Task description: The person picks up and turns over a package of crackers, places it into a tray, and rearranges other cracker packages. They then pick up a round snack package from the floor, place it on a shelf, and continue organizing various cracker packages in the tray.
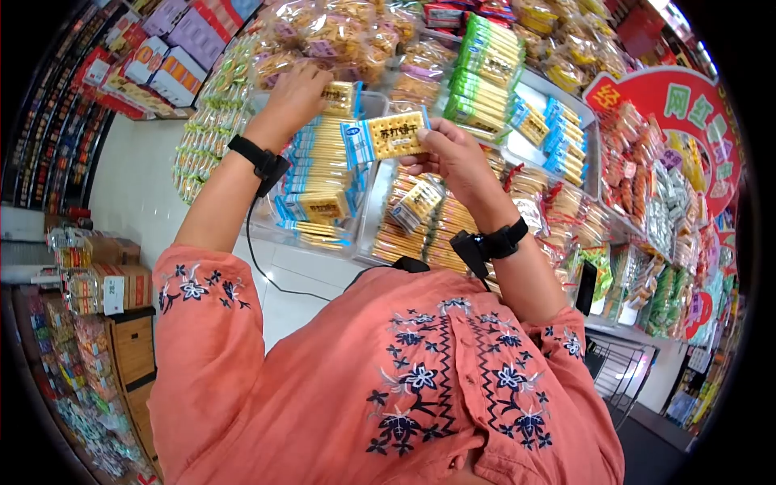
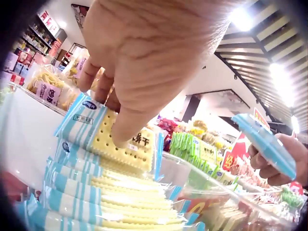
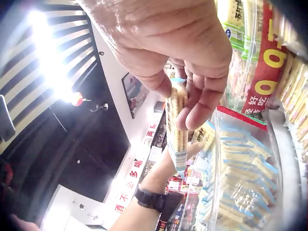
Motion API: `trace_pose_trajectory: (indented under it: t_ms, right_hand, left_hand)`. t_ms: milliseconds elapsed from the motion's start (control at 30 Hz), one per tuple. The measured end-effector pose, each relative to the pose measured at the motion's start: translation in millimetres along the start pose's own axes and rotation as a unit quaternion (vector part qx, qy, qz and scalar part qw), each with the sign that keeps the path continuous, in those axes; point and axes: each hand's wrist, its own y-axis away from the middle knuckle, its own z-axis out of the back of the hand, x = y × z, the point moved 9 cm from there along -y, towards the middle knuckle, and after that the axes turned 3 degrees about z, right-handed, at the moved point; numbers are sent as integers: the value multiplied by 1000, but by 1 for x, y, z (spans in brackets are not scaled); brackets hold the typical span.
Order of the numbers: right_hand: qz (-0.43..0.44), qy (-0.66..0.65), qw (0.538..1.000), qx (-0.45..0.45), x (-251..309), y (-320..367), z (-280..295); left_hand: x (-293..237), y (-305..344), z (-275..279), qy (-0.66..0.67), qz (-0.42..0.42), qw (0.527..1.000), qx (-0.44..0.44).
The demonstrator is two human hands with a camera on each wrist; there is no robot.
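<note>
My right hand (image 1: 457, 155) pinches a blue-and-white packet of soda crackers (image 1: 386, 136) by one end, thumb on its face. The right wrist view shows this packet edge-on between thumb and fingers (image 3: 195, 103). At the far end of the bin my left hand (image 1: 296, 99) grips another cracker packet (image 2: 126, 139). Its thumb lies on the printed front, with the fingers behind the top edge. Below that packet runs a stacked row of the same packets (image 1: 317, 162) in a clear plastic bin (image 1: 373, 105).
Green cracker packets (image 1: 483, 77) fill a bin to the right, beside more blue packets (image 1: 563, 141). Nearer me, a bin of wrapped biscuits (image 1: 449, 230) holds a few loose packets. Bagged snacks (image 1: 327, 36) are piled behind. A black cable (image 1: 271, 273) hangs from the left wrist.
</note>
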Motion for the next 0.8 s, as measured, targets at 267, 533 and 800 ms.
trace_pose_trajectory:
  t_ms: [267, 533, 800]
  right_hand:
    - [3, 0, 1000, -17, 6, 16, 19]
    - [15, -1, 1000, 16, 54, 35, 24]
    - [24, 19, 999, 9, 86, 56, 60]
  left_hand:
    - [-16, -1, 28, -12, -71, 995, -70]
    - [-77, -6, 66, 388, 71, 911, 123]
    - [-136, -26, 71, 476, 68, 862, 160]
